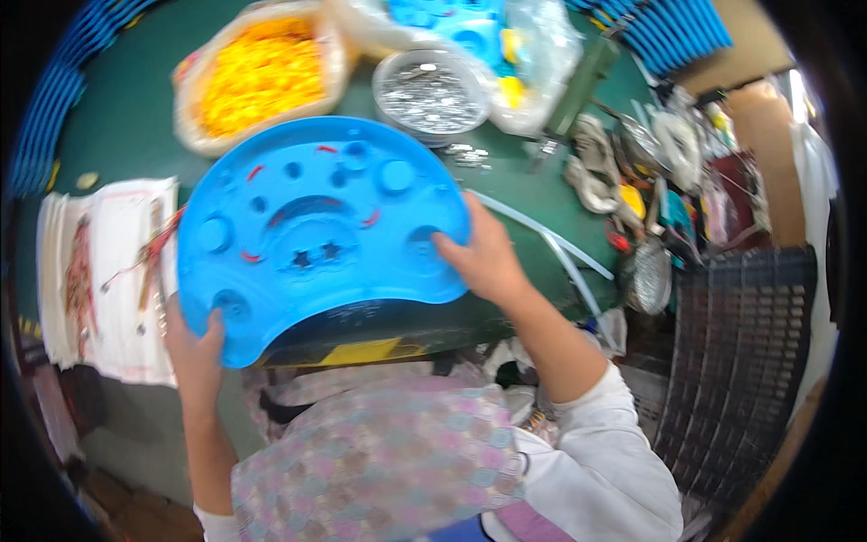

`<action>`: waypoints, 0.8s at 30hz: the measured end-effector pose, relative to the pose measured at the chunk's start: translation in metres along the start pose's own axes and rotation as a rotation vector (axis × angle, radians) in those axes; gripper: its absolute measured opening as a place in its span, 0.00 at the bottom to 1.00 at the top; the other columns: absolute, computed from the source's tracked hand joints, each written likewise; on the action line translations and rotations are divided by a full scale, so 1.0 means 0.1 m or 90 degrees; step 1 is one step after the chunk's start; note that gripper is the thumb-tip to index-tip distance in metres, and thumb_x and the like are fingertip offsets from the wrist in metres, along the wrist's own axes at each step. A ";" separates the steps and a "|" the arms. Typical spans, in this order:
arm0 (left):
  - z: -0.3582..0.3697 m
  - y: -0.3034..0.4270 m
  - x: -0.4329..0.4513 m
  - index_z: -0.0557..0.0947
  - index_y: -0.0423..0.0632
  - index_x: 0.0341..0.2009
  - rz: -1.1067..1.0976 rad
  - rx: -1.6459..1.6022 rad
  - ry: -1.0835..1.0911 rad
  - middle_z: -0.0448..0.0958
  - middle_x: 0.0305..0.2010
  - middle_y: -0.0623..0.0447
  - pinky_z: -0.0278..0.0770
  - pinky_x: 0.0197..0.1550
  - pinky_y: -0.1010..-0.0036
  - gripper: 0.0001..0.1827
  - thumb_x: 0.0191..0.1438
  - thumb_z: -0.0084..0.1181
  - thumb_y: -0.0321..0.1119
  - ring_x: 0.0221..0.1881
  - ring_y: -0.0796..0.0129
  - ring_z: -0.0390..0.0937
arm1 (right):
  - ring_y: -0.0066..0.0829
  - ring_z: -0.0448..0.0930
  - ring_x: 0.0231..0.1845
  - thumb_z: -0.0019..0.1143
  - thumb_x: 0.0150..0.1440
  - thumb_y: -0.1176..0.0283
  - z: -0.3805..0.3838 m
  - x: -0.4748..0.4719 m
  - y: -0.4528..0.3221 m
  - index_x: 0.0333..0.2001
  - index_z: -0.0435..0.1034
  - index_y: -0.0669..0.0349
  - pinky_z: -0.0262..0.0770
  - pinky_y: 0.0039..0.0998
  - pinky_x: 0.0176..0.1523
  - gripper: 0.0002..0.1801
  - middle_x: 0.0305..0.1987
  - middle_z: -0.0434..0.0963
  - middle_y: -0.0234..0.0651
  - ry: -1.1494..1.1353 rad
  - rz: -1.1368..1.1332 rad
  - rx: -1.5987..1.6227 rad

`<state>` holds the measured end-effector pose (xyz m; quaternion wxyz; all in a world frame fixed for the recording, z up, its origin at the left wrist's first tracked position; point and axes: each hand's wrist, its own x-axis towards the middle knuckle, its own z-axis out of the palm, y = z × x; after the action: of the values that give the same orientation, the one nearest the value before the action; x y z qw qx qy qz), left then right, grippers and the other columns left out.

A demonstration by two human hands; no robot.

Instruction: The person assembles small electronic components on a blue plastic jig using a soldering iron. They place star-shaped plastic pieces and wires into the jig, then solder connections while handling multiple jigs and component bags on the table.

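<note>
A curved blue plastic tray-like panel is held up over the table's front edge, its molded hollows, round holes and small red pieces facing me. My left hand grips its lower left corner, thumb on the face. At its right end my right hand holds the rim, with the thumb by a round recess. Just behind the panel stand a bag of small yellow parts and a clear tub of shiny metal pieces. More blue molded parts lie in a clear plastic bag.
White cloths or sheets with red wires lie at the left. Stacked blue panels line the far left. A green tool, pale strips, gloves and metal bowls are on the right, near a dark woven crate.
</note>
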<state>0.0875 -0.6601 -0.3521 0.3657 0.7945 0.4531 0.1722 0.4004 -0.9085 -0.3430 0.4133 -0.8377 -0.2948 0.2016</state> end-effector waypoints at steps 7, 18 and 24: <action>0.12 0.31 0.11 0.74 0.39 0.53 -0.011 -0.042 0.057 0.83 0.44 0.37 0.79 0.48 0.62 0.25 0.52 0.69 0.33 0.45 0.51 0.83 | 0.36 0.82 0.50 0.63 0.55 0.76 0.02 -0.05 0.06 0.60 0.64 0.65 0.78 0.36 0.54 0.29 0.51 0.80 0.47 -0.003 -0.033 0.074; 0.08 0.53 0.14 0.72 0.39 0.51 -0.044 0.001 0.028 0.82 0.43 0.34 0.79 0.47 0.56 0.28 0.50 0.72 0.35 0.44 0.41 0.83 | 0.36 0.78 0.57 0.60 0.55 0.80 -0.01 -0.02 -0.05 0.67 0.57 0.65 0.74 0.36 0.61 0.36 0.58 0.75 0.48 -0.034 0.011 0.063; 0.06 0.52 0.16 0.71 0.39 0.52 -0.036 0.008 0.004 0.83 0.41 0.34 0.79 0.45 0.55 0.28 0.51 0.71 0.35 0.43 0.40 0.82 | 0.34 0.77 0.56 0.59 0.54 0.79 -0.03 -0.01 -0.01 0.67 0.58 0.64 0.74 0.34 0.60 0.36 0.58 0.74 0.45 -0.039 -0.017 0.078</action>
<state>0.1304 -0.6656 -0.3190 0.3642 0.7831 0.4774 0.1617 0.4007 -0.9108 -0.3409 0.4573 -0.8002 -0.3055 0.2392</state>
